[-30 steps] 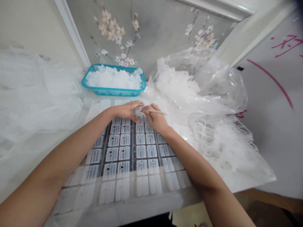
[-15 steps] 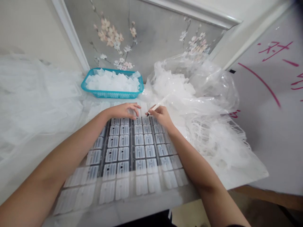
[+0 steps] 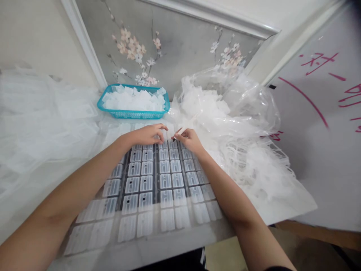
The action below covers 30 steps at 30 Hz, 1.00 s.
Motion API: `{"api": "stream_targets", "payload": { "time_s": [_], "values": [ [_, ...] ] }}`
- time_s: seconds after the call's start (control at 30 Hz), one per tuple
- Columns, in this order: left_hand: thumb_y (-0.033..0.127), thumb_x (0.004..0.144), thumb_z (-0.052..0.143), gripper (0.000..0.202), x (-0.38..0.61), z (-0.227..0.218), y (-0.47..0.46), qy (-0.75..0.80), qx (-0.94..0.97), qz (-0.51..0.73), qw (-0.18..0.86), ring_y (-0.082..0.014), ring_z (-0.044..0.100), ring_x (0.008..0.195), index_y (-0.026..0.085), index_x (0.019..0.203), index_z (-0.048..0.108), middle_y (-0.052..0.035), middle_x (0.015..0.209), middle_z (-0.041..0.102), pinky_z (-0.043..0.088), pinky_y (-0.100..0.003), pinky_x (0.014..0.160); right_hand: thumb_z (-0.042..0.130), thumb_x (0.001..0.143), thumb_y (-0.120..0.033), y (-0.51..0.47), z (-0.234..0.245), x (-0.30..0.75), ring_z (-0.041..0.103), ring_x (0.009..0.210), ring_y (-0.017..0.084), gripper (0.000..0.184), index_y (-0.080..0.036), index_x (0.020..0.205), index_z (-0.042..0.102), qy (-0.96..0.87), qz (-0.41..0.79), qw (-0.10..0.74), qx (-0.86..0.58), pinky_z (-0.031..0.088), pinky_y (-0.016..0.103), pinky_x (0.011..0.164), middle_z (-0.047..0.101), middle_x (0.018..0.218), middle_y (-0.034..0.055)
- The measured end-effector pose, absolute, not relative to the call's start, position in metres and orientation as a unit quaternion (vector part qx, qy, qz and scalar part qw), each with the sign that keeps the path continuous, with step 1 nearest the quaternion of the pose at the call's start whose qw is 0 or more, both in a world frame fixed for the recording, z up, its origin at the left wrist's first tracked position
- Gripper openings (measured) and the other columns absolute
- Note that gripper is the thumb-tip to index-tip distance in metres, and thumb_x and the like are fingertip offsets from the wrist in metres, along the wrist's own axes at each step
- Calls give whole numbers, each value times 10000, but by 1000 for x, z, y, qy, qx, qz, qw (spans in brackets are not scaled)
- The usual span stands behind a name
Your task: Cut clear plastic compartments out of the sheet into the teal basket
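Note:
Pinched in the fingers of my right hand is a white marker pen. Its black tip points down at the far rows of a translucent plastic sheet with rectangular panels. Black dots mark several panels in the two columns left of the middle. My left hand rests palm down over the sheet's far part, fingers apart and curved, holding nothing. Its fingertips are just left of the pen tip. Whether the tip touches a panel I cannot tell.
Behind the sheet stands a blue basket of small white plastic pieces. A clear plastic bag with white pieces lies right of it, above a tangle of white strips. Translucent sheets pile up at left. A whiteboard leans at right.
The pen tip has shifted slightly left and toward me with my right hand. My left hand stays in nearly the same place. The whole view has shifted a little.

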<state>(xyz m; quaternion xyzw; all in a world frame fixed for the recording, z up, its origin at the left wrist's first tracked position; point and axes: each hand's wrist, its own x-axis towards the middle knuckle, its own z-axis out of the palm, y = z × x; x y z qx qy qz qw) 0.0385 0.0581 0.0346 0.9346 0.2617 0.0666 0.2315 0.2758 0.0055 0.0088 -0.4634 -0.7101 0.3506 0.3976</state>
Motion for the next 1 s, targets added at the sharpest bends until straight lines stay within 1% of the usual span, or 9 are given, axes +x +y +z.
{"api": "stream_targets", "payload": {
  "time_s": [0.1, 0.3, 0.37, 0.5, 0.6, 0.73, 0.9, 1.0],
  "values": [
    [280, 878, 564, 182, 40, 34, 53, 264, 935, 68, 226, -219, 498, 1240, 190, 888, 723, -68, 1419, 465, 345, -306, 1063, 608, 872, -408, 6, 7, 276, 649, 681, 170, 312, -132, 823, 744, -714, 339, 393, -470, 451, 257, 635, 741, 762, 66],
    [280, 890, 502, 201, 41, 30, 50, 259, 933, 74, 239, -247, 521, 1159, 174, 875, 673, -106, 1305, 496, 382, -357, 1017, 619, 864, -430, 6, 6, 275, 693, 798, 199, 308, -149, 844, 743, -722, 336, 378, -471, 510, 290, 749, 762, 851, 66],
    [285, 899, 475, 223, 41, 29, 51, 256, 934, 62, 242, -245, 516, 1143, 168, 876, 663, -117, 1262, 500, 380, -362, 1017, 620, 863, -432, 6, 7, 275, 690, 789, 200, 309, -151, 833, 746, -726, 325, 375, -477, 514, 296, 749, 761, 828, 63],
    [293, 897, 458, 237, 40, 32, 54, 245, 930, 43, 272, -235, 515, 1120, 157, 846, 646, -120, 1226, 504, 374, -348, 1019, 642, 847, -422, 6, 8, 274, 682, 757, 204, 299, -146, 797, 746, -722, 306, 377, -493, 512, 288, 704, 753, 779, 67],
    [317, 900, 451, 252, 38, 34, 56, 239, 922, 25, 304, -222, 511, 1126, 158, 825, 632, -109, 1239, 502, 365, -327, 1025, 659, 832, -406, 5, 8, 274, 680, 752, 212, 277, -148, 782, 744, -717, 311, 383, -493, 511, 288, 682, 750, 771, 65],
    [379, 900, 460, 286, 35, 38, 58, 239, 914, 0, 327, -207, 507, 1140, 170, 839, 646, -91, 1274, 490, 362, -300, 1028, 646, 838, -399, 6, 7, 275, 680, 762, 205, 277, -142, 793, 742, -718, 329, 382, -479, 512, 284, 693, 754, 799, 66],
    [465, 851, 567, 292, 30, 48, 56, 230, 897, -40, 374, -206, 543, 1138, 203, 856, 695, -55, 1395, 458, 408, -271, 973, 622, 853, -389, 6, 9, 275, 680, 762, 191, 282, -140, 804, 744, -727, 345, 368, -466, 510, 280, 706, 758, 823, 66],
    [472, 867, 561, 294, 30, 50, 55, 226, 882, -4, 412, -219, 529, 1199, 208, 907, 686, -52, 1360, 531, 403, -296, 1000, 606, 865, -395, 5, 10, 274, 681, 765, 189, 293, -146, 809, 750, -733, 347, 367, -455, 508, 277, 705, 758, 828, 62]
  ]
}}
